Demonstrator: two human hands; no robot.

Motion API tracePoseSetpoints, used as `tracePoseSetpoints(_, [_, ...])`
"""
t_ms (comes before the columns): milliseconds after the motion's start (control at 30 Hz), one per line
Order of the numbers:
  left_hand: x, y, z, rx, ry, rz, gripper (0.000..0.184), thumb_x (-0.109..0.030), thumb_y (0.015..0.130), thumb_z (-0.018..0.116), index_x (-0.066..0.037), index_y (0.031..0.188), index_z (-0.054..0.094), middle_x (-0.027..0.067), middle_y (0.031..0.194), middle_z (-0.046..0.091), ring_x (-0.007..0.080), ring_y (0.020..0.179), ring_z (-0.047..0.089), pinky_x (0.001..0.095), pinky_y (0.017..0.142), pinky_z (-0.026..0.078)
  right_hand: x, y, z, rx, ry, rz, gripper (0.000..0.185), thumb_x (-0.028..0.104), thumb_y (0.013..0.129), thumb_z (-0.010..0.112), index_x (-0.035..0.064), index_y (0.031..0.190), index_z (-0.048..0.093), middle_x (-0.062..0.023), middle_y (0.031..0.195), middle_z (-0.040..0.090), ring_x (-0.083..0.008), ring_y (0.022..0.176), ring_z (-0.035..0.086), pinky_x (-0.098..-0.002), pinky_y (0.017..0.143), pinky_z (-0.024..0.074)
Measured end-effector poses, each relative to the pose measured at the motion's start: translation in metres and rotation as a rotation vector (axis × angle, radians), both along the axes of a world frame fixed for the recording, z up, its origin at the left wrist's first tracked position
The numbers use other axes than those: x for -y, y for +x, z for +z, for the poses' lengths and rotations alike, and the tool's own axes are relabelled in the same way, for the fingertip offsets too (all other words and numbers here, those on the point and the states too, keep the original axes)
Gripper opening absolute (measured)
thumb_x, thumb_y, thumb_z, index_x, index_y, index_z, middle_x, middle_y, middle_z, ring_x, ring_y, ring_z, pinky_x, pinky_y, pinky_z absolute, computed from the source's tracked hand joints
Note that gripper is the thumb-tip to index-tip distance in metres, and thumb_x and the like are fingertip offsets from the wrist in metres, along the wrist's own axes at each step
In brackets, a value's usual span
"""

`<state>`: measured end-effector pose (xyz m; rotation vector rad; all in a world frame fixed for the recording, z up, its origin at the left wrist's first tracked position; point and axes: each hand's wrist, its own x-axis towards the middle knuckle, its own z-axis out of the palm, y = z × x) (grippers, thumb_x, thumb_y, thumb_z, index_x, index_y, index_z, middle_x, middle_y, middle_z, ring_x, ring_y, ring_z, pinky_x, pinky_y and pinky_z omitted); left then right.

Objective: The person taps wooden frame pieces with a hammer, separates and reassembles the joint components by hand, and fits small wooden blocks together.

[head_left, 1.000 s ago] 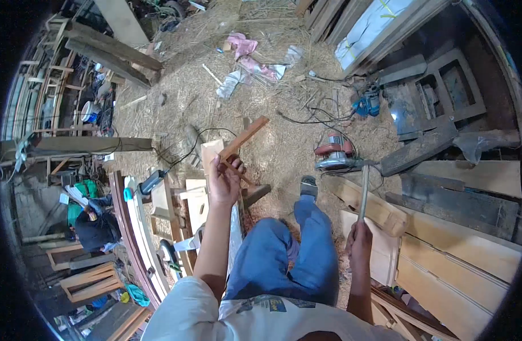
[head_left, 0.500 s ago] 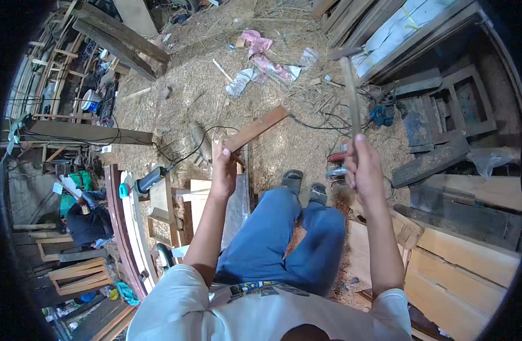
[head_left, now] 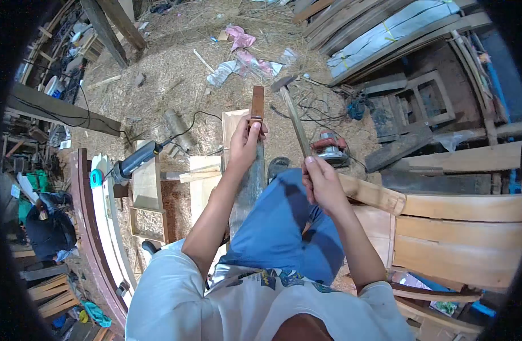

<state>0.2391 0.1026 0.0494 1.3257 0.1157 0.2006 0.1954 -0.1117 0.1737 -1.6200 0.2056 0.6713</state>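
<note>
My left hand (head_left: 245,142) is closed around a reddish-brown wooden hand plane (head_left: 258,101), whose long narrow body points away from me above the workbench (head_left: 246,199). My fingers hide part of its near end. My right hand (head_left: 323,184) grips the lower end of a hammer (head_left: 295,116) by its wooden handle. The hammer's dark head (head_left: 284,83) is up near the far end of the plane, a little to its right and apart from it.
A corded power tool (head_left: 138,159) lies to the left beside pale boards. A red and silver power tool (head_left: 331,149) is on the shavings-covered floor. Wooden panels (head_left: 460,238) stand on the right. Another person (head_left: 48,227) is at far left.
My right hand and the hammer have moved left, close to the plane. The plane has turned to point more straight ahead and moved right, over the bench. My view has shifted.
</note>
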Motion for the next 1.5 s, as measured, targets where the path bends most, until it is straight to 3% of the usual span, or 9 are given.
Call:
tracePoseSetpoints(200, [-0.001, -0.019, -0.013, -0.006, -0.089, 0.017, 0.037, -0.033, 0.114, 0.039, -0.003, 0.107, 0.059, 0.0043, 0.090, 0.064, 0.0113, 0.081, 0.058, 0.0279, 0.076, 0.049, -0.026, -0.056, -0.011, -0.037, 0.049, -0.028, 0.033, 0.040, 0.110, 0.047, 0.0113, 0.095, 0.053, 0.0039, 0.059, 0.042, -0.0053, 0.041, 0.034, -0.0236, 0.036, 0.0269])
tracePoseSetpoints(400, [0.001, -0.050, -0.028, -0.061, -0.077, 0.020, 0.029, -0.028, 0.112, 0.045, -0.002, 0.105, 0.057, 0.0048, 0.090, 0.065, 0.0108, 0.084, 0.060, 0.0278, 0.077, 0.050, -0.039, -0.100, -0.016, -0.108, 0.012, -0.085, 0.045, 0.042, 0.110, 0.047, 0.0077, 0.082, 0.057, 0.0036, 0.062, 0.046, -0.0055, 0.050, 0.039, -0.0252, 0.045, 0.0289])
tracePoseSetpoints(600, [-0.010, -0.078, -0.054, -0.134, 0.054, -0.084, 0.028, -0.019, 0.103, 0.065, -0.004, 0.122, 0.052, 0.0077, 0.099, 0.068, 0.0141, 0.089, 0.065, 0.0308, 0.080, 0.053, -0.041, -0.125, -0.024, 0.029, -0.056, -0.061, 0.044, 0.040, 0.110, 0.049, 0.0066, 0.081, 0.055, 0.0043, 0.063, 0.045, -0.0072, 0.057, 0.043, -0.0277, 0.052, 0.0347])
tracePoseSetpoints(700, [-0.006, -0.081, -0.059, -0.009, 0.211, 0.013, 0.042, -0.017, 0.099, 0.068, -0.003, 0.134, 0.048, 0.0082, 0.105, 0.069, 0.0151, 0.089, 0.065, 0.0313, 0.078, 0.054, -0.036, -0.135, -0.030, 0.083, -0.142, -0.003, 0.045, 0.045, 0.109, 0.046, 0.0089, 0.085, 0.053, 0.0035, 0.060, 0.044, -0.0051, 0.046, 0.037, -0.0242, 0.040, 0.0258])
tracePoseSetpoints(800, [-0.003, -0.071, -0.060, -0.083, 0.080, -0.009, 0.041, -0.015, 0.096, 0.070, -0.001, 0.132, 0.055, 0.0076, 0.103, 0.071, 0.0148, 0.087, 0.065, 0.0308, 0.076, 0.054, -0.023, -0.150, -0.038, 0.104, -0.152, 0.005, 0.045, 0.045, 0.110, 0.045, 0.0082, 0.085, 0.053, 0.0033, 0.059, 0.043, -0.0054, 0.045, 0.036, -0.0242, 0.040, 0.0272])
tracePoseSetpoints(1000, [0.007, -0.063, -0.082, -0.047, -0.003, -0.091, 0.016, -0.015, 0.095, 0.073, 0.001, 0.099, 0.069, 0.0023, 0.083, 0.069, 0.0077, 0.078, 0.061, 0.0272, 0.070, 0.051, -0.019, -0.165, -0.031, 0.094, -0.098, -0.088, 0.044, 0.044, 0.109, 0.045, 0.0086, 0.084, 0.052, 0.0035, 0.056, 0.041, -0.0058, 0.043, 0.037, -0.0240, 0.040, 0.0285])
tracePoseSetpoints(1300, [0.003, -0.063, -0.091, -0.157, 0.074, -0.229, 0.021, -0.021, 0.097, 0.074, -0.004, 0.088, 0.066, -0.0083, 0.075, 0.054, 0.0055, 0.069, 0.047, 0.0266, 0.060, 0.038, -0.007, -0.179, -0.037, 0.008, -0.053, -0.161, 0.045, 0.042, 0.109, 0.047, 0.0085, 0.080, 0.055, 0.0031, 0.063, 0.047, -0.0068, 0.057, 0.044, -0.0256, 0.051, 0.0328])
tracePoseSetpoints(1400, [-0.003, -0.065, -0.091, -0.222, 0.002, -0.282, 0.028, -0.030, 0.096, 0.075, -0.005, 0.106, 0.068, -0.0040, 0.091, 0.064, 0.0076, 0.086, 0.056, 0.0285, 0.078, 0.049, -0.007, -0.178, -0.031, -0.008, -0.095, -0.161, 0.044, 0.041, 0.109, 0.048, 0.0082, 0.081, 0.056, 0.0034, 0.063, 0.047, -0.0067, 0.057, 0.044, -0.0258, 0.052, 0.0334])
tracePoseSetpoints(1500, [-0.005, -0.067, -0.106, -0.241, 0.233, -0.265, 0.035, -0.035, 0.098, 0.072, -0.002, 0.107, 0.066, 0.0010, 0.095, 0.066, 0.0170, 0.090, 0.058, 0.0346, 0.084, 0.050, -0.009, -0.182, -0.039, 0.025, -0.083, -0.154, 0.042, 0.039, 0.109, 0.048, 0.0079, 0.082, 0.056, 0.0041, 0.064, 0.045, -0.0062, 0.057, 0.042, -0.0256, 0.052, 0.0332])
